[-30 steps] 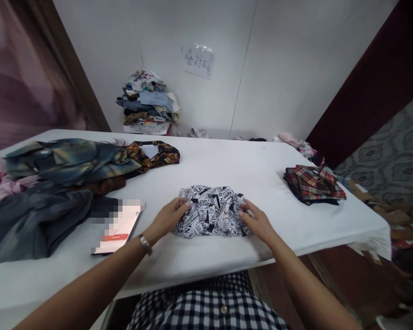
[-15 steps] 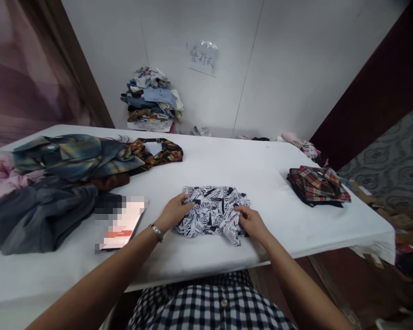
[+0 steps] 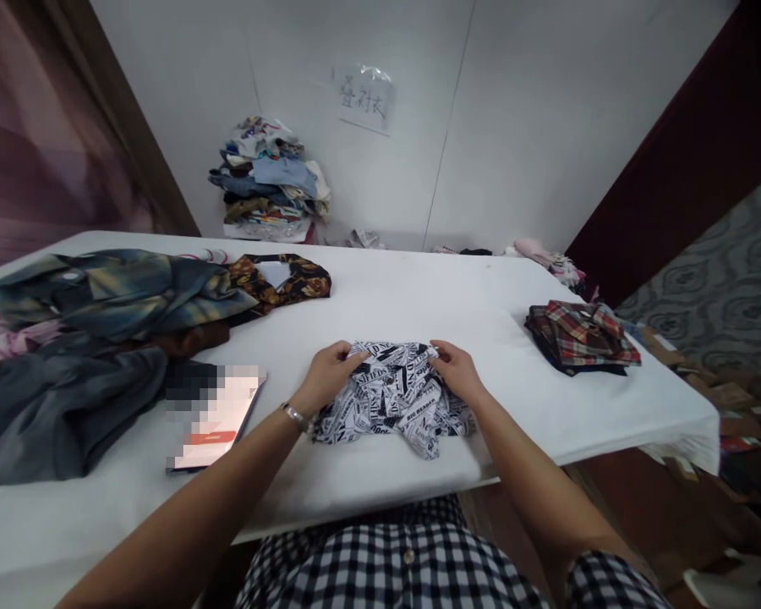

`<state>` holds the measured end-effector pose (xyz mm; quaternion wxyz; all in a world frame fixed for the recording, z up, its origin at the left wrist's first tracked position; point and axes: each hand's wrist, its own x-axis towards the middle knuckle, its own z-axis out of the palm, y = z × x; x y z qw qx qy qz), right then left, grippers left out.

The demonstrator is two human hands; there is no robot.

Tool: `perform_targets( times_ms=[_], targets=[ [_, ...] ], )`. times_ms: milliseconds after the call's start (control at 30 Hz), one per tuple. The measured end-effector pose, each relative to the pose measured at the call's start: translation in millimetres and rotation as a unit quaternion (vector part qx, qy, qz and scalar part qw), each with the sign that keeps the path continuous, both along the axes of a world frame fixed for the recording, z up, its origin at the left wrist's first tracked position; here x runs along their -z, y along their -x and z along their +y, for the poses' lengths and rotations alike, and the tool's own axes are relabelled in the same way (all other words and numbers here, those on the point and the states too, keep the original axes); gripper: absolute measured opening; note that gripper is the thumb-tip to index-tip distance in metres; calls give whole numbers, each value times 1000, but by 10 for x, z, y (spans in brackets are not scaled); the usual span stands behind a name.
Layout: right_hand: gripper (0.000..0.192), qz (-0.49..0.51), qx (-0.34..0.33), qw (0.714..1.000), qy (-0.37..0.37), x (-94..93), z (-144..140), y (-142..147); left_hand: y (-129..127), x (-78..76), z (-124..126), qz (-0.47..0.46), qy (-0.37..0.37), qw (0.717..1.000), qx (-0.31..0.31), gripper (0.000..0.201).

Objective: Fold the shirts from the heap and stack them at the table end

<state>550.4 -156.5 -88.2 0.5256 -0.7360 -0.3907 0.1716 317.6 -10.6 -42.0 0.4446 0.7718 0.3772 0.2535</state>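
Observation:
A black-and-white newsprint-pattern shirt [image 3: 393, 397] lies bunched on the white table [image 3: 418, 296] right in front of me. My left hand [image 3: 326, 376] pinches its upper left edge, with a bracelet on that wrist. My right hand [image 3: 457, 370] grips the upper right edge, fingers curled into the cloth. The lower part of the shirt spreads loosely toward the table's near edge.
A phone [image 3: 212, 419] lies left of the shirt. A heap of dark and plaid garments [image 3: 95, 338] covers the table's left side. A folded red plaid shirt [image 3: 580, 336] sits at the right. A clothes stack [image 3: 270, 182] stands against the back wall.
Both hands have moved from the shirt's sides up to its far edge and closer together. The shirt's lower part has loosened and spread toward me.

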Motion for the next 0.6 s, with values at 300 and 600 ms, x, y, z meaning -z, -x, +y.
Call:
perform_targets(
  times_ms=[300, 600],
  targets=[
    [41, -42, 61, 997, 30, -72, 24, -194, -114, 154, 228, 219, -100, 970, 16, 45],
    [58, -49, -34, 993, 99, -103, -830, 541, 242, 35, -235, 49, -256, 963, 67, 25]
  ],
)
